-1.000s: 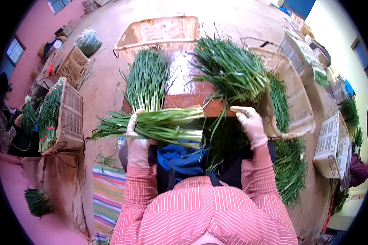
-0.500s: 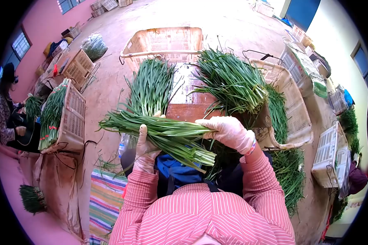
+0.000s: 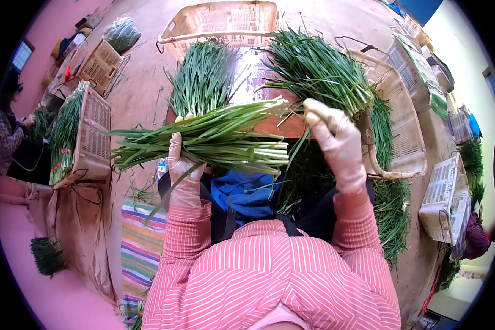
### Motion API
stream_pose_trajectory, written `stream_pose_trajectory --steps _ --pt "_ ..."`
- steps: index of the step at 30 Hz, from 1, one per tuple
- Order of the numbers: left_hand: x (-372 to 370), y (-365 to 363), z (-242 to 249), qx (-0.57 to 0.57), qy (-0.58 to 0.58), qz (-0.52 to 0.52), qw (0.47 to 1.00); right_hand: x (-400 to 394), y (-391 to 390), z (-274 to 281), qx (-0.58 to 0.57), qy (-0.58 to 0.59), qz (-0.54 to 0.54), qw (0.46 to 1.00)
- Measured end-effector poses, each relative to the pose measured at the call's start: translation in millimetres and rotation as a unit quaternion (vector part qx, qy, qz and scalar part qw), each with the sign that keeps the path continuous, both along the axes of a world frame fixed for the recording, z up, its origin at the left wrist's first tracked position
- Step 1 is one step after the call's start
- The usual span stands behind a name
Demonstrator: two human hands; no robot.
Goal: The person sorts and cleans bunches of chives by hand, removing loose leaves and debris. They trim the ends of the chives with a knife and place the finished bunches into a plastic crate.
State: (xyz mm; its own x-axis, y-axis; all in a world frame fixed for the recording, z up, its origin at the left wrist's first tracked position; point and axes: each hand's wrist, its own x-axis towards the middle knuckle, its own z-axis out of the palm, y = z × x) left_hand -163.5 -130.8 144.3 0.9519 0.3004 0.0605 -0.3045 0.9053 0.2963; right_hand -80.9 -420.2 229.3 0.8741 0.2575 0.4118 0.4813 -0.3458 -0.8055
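Note:
My gloved left hand is wrapped round a loose bunch of garlic chives, held across my lap. Its leaf tips point left and its pale stem ends spread to the right. Apart from those stem ends, my gloved right hand is raised with its fingers pinched. A thin chive leaf hangs down from its fingertips. Beyond my hands, a pile of chives lies at the left of the wooden board, and a larger pile lies at the right.
A plastic crate stands beyond the board, another crate at the right. Loose chives lie on the floor below it. To the left, a crate bears banded bunches, near a seated person. A striped mat lies at lower left.
My right hand has come off the stem ends and moved right and up. The bunch in my left hand has shifted left, its stems now fanned apart. The view has tilted down slightly.

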Motion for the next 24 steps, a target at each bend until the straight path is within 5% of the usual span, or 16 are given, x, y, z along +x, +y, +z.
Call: stream_pose_trajectory --steps 2,5,10,13,14,19,20,22,24 --pt "0 0 0 0.010 0.003 0.016 1.000 -16 11 3 -0.081 -0.190 0.045 0.977" --pt "3 -7 2 0.008 -0.017 0.004 1.000 -40 34 6 -0.248 -0.203 0.017 0.947" --pt "1 -19 5 0.031 -0.007 -0.001 0.999 -30 54 -26 -0.191 -0.129 0.076 0.970" --pt "-1 -21 6 0.055 0.021 0.000 0.998 -37 61 -31 -0.015 -0.116 0.077 0.990" --pt "1 -19 2 0.055 0.021 0.001 0.998 -35 59 -28 -0.002 -0.133 0.151 0.980" --pt "4 -12 -3 0.017 0.022 0.039 0.999 -56 25 -10 0.050 0.219 0.425 0.877" --pt "4 -10 -4 0.006 0.013 0.047 0.999 -56 10 -14 0.008 0.342 0.429 0.836" --pt "4 -5 -5 0.001 0.005 0.048 0.999 -45 -4 -9 -0.261 0.216 0.339 0.878" --pt "4 -6 -2 0.011 0.012 0.062 0.998 -45 -1 -15 -0.256 0.031 0.121 0.959"
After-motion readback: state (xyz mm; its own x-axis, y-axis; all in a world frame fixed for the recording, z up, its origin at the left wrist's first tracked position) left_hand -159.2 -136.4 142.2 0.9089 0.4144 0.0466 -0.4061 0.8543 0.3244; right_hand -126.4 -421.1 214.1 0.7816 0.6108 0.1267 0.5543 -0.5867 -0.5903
